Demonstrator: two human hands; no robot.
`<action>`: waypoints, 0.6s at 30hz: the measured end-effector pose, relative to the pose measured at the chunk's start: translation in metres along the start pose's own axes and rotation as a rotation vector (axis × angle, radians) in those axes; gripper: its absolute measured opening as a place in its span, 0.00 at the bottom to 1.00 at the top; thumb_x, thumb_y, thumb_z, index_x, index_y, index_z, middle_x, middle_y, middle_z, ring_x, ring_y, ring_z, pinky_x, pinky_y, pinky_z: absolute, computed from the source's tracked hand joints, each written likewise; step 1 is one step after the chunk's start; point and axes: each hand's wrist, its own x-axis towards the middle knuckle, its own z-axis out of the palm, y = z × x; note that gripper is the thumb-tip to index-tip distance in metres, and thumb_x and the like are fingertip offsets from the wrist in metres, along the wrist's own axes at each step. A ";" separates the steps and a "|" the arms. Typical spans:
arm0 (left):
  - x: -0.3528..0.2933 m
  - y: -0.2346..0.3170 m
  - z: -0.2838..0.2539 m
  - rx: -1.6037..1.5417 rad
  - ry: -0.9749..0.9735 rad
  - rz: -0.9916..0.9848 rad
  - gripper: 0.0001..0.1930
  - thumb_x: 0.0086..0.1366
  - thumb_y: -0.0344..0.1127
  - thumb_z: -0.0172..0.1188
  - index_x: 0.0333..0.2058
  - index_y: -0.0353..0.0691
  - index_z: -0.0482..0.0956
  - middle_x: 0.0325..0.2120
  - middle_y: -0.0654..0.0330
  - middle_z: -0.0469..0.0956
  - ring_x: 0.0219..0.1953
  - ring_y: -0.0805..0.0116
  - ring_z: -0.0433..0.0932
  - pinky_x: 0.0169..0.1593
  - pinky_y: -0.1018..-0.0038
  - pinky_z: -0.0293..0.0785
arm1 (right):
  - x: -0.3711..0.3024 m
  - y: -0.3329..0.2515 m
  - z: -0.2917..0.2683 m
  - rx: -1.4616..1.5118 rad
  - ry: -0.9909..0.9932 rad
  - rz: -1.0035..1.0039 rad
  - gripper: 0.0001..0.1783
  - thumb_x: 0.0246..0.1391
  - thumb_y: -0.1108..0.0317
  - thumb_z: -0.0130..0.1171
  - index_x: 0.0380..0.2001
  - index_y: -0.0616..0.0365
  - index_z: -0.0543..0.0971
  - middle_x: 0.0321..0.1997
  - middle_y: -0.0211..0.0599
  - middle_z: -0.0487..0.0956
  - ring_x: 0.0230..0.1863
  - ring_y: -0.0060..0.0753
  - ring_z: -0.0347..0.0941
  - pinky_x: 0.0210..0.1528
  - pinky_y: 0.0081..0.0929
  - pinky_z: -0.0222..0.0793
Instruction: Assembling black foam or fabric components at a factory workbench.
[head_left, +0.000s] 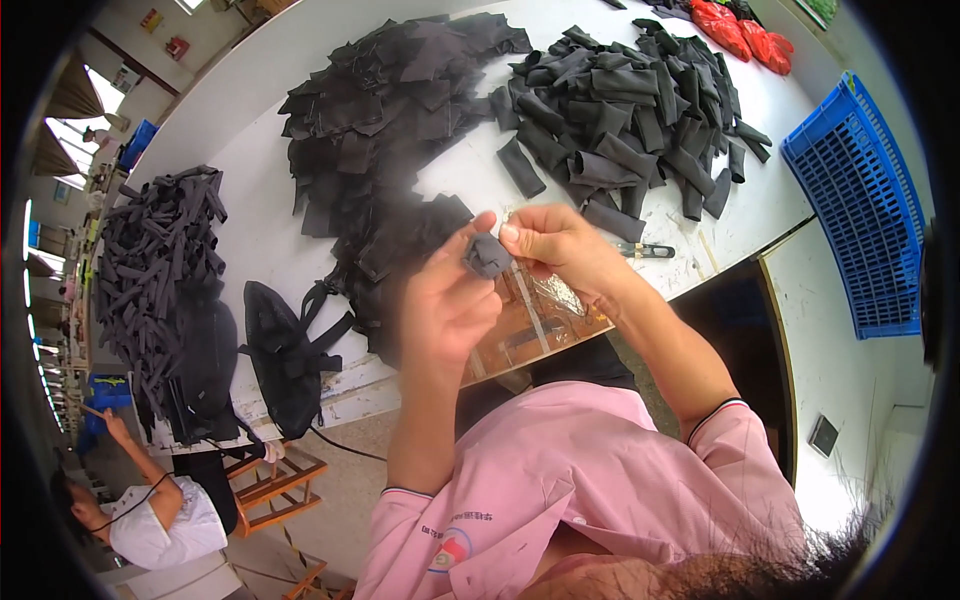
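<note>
Above the near edge of the table, both my hands hold a small piece of dark grey fabric, folded or rolled up on itself. My left hand grips it between thumb and fingers, its other fingers curled. With thumb and forefinger pinched at the piece's upper right edge, my right hand meets it from the other side. Beyond my left hand spreads a large heap of flat black fabric pieces. Farther to the right lies a pile of black fabric tubes. Below my hands is a brown wooden panel set into the tabletop.
A small black-handled tool lies right of my right hand. At far right stands a blue plastic crate; red plastic bags sit at the back. Leftward are a black strapped item, narrow dark strips, a wooden stool and another person.
</note>
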 end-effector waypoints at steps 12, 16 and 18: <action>-0.018 -0.040 0.009 0.838 0.104 0.580 0.20 0.56 0.22 0.53 0.48 0.31 0.60 0.29 0.56 0.75 0.12 0.88 0.57 0.14 0.91 0.50 | 0.016 0.028 -0.018 0.067 -0.342 -0.132 0.10 0.49 0.63 0.57 0.27 0.59 0.74 0.24 0.24 0.71 0.24 0.11 0.62 0.23 0.09 0.57; -0.009 -0.039 -0.034 0.431 0.209 0.231 0.14 0.57 0.26 0.54 0.43 0.34 0.67 0.31 0.60 0.75 0.12 0.87 0.57 0.15 0.90 0.51 | 0.021 0.068 -0.029 0.055 -0.245 0.015 0.13 0.52 0.59 0.54 0.22 0.58 0.73 0.19 0.23 0.69 0.20 0.13 0.59 0.22 0.10 0.55; -0.012 -0.037 -0.049 0.392 0.187 0.185 0.11 0.58 0.29 0.54 0.41 0.36 0.69 0.30 0.63 0.73 0.13 0.86 0.57 0.16 0.88 0.52 | 0.014 0.073 -0.026 0.140 -0.203 0.044 0.13 0.52 0.59 0.53 0.22 0.57 0.73 0.19 0.23 0.69 0.19 0.13 0.59 0.22 0.11 0.55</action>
